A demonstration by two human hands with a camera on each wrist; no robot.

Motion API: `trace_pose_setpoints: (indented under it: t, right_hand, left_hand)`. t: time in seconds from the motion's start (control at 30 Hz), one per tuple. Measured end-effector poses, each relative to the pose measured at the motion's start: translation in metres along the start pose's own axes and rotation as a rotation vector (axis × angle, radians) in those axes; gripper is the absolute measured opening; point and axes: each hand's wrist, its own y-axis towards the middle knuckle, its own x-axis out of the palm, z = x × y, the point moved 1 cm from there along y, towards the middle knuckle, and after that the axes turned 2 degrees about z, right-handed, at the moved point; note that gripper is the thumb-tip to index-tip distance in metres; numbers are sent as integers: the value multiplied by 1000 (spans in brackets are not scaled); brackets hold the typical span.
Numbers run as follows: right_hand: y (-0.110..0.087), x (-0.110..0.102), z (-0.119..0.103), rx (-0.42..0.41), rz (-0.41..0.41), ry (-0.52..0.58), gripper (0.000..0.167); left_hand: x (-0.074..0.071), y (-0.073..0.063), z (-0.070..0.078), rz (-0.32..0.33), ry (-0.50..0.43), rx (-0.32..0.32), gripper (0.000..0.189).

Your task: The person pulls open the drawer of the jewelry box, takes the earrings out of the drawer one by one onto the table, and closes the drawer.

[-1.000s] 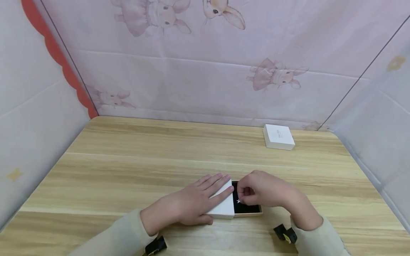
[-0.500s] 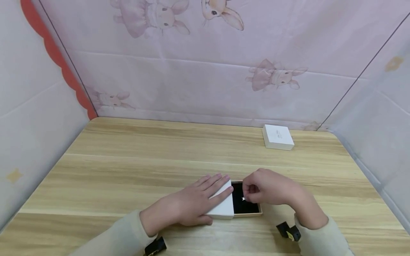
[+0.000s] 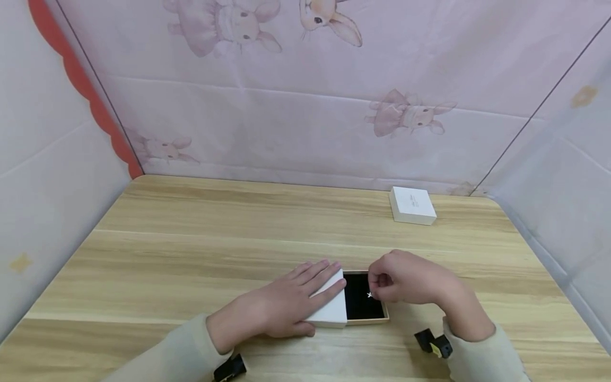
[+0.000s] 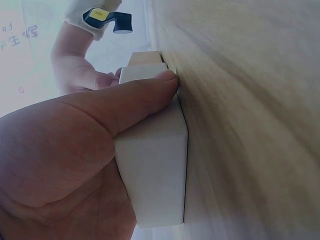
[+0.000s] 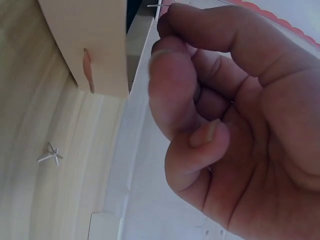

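Observation:
My left hand (image 3: 296,302) lies flat on a white box sleeve (image 3: 335,309), fingers spread straight across its top. Its thumb (image 4: 145,97) runs along the sleeve's near side. A drawer lined in black (image 3: 358,302) sticks out of the sleeve's right end. Over the drawer's right part, my right hand (image 3: 408,278) pinches a small silver star-shaped piece (image 3: 369,295) between thumb and fingertips. Only a thin silver tip (image 5: 156,5) of it shows in the right wrist view. A similar silver star (image 5: 51,156) lies on the tabletop beside the drawer's end, hidden from the head view.
A white box (image 3: 412,206) with small print on its lid stands at the table's back right. A ribbon tab (image 5: 88,70) is on the drawer's end. Printed curtains (image 3: 286,132) enclose the back and sides of the wooden table (image 3: 191,239).
My right hand has moved right and slightly up with the silver star, uncovering more of the black lining. The left hand, sleeve and drawer have stayed in place.

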Motion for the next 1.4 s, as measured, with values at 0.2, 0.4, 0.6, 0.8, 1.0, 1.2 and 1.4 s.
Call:
trace_pose_setpoints:
  t: [0.2, 0.4, 0.6, 0.8, 1.0, 1.2, 1.4]
  right_hand:
    - [-4, -3, 3, 21, -5, 22, 25]
    - [-8, -7, 7, 27, 10, 4, 26]
    - [-12, -12, 10, 71, 10, 35, 23]
    - [-15, -14, 13, 113, 2, 51, 21]
    - [-17, -15, 14, 147, -8, 58, 22]
    - [-19, -16, 16, 185, -28, 65, 21]
    - [-19, -14, 19, 223, -57, 85, 20]
  left_hand:
    - [1, 0, 1, -1, 1, -3, 91]
    - [2, 1, 0, 10, 16, 6, 91]
    - [3, 1, -1, 25, 33, 11, 92]
    - [2, 1, -1, 26, 34, 8, 92]
    - [2, 1, -1, 26, 36, 10, 92]
    - [2, 1, 0, 20, 30, 7, 92]
    - [2, 1, 0, 17, 25, 4, 92]
